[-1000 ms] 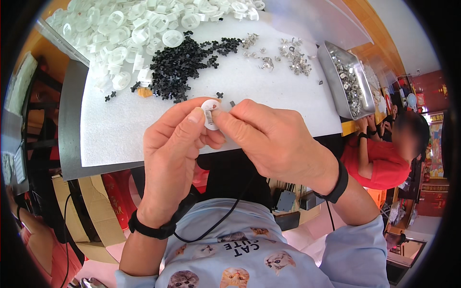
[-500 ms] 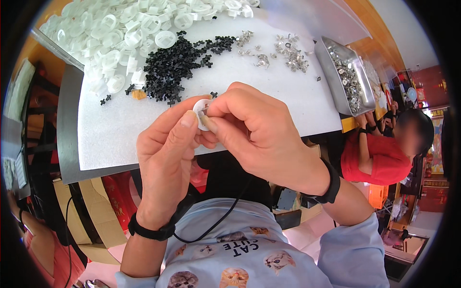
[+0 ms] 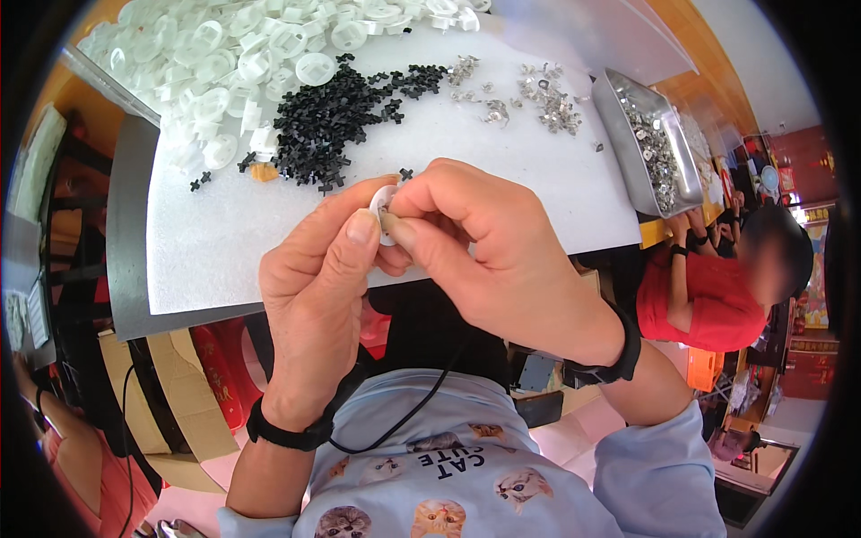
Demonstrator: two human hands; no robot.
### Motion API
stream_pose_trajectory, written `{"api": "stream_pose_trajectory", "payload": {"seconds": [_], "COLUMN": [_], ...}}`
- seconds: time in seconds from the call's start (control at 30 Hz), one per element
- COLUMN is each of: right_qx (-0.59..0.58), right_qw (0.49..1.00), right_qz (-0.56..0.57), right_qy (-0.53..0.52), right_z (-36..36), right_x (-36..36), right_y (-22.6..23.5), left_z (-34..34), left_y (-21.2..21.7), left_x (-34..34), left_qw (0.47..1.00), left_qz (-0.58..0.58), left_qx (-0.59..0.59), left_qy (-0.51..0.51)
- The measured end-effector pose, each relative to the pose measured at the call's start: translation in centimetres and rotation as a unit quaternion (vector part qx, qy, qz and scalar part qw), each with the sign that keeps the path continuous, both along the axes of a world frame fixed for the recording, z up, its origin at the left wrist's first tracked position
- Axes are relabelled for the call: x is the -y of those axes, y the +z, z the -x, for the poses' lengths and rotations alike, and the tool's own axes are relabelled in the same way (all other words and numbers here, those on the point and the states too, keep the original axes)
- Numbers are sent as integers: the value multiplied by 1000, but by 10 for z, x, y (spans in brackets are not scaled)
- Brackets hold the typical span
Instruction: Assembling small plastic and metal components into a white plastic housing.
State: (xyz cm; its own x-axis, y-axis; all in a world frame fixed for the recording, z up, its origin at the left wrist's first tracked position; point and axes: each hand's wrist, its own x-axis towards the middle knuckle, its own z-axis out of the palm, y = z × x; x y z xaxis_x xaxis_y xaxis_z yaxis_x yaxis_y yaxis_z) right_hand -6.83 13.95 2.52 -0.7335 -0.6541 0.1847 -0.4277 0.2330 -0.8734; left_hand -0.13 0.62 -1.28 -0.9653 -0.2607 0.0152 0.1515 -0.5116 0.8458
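Both hands [image 3: 314,273] [image 3: 502,242] on white disc [image 3: 379,202] (bare sheet [image 3: 569,193] rightward), near front edge [image 3: 206,306]

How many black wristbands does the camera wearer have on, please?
2: one black wristband is on the wrist of the left hand, the other one on the wrist of the right hand. Both are clearly visible.

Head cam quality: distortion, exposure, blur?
Head view: black rim, fisheye bending toward the edges; head view: white parts pile looks washed out, little contrast; head view: co-worker has a blurred face; head view: held white disc is visible, but its inner detail is too small to read.
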Motion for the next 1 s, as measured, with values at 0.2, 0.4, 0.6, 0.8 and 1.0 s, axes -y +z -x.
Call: {"api": "stream_pose_trajectory", "payload": {"seconds": [0.2, 0.4, 0.6, 0.8, 1.0], "right_qx": [70, 125, 161, 210, 156], "right_qw": [998, 991, 986, 977, 986], "right_qz": [0, 32, 41, 36, -56], "right_qy": [4, -24, -29, 3, 30], "right_z": [-1, -4, -3, 0, 32], "right_x": [-2, 2, -2, -1, -4], "right_y": [-2, -6, 5, 12, 28], "left_z": [0, -2, -2, -2, -3], "left_y": [-1, -2, -2, -1, 3], "left_x": [-1, -4, -2, -2, 2], "left_qw": [1000, 997, 998, 997, 998], "left_qz": [14, 69, 69, 78, 48], "left_qx": [7, 3, 7, -5, 19], "left_qy": [-5, 20, 1, -11, -25]}}
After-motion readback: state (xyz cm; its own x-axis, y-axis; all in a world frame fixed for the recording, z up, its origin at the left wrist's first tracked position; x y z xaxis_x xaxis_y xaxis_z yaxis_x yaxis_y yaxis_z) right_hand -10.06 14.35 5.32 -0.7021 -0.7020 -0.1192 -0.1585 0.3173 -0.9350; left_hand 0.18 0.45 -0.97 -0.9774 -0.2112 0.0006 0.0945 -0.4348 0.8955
